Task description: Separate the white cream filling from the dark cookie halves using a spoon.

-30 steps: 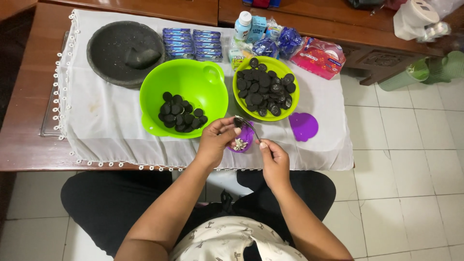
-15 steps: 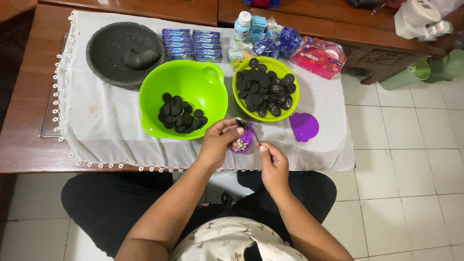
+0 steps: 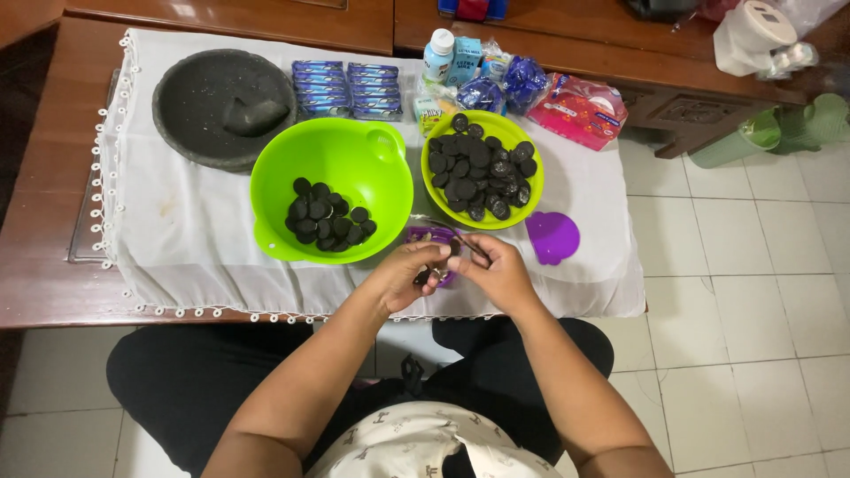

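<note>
left hand [image 3: 409, 276] – fingers curled, grip closed | right hand [image 3: 496, 270] – pinching, hands touching

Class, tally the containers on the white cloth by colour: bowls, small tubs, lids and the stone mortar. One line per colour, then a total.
Green bowls: 2, the large bowl and the smaller bowl, both holding dark round biscuits.
Purple items: 2, a small tub beside the hands and a lid.
Grey stone mortar: 1.
Total: 5.

Dark round cookie [image 3: 426, 273] over small purple container [image 3: 431, 237].
</note>
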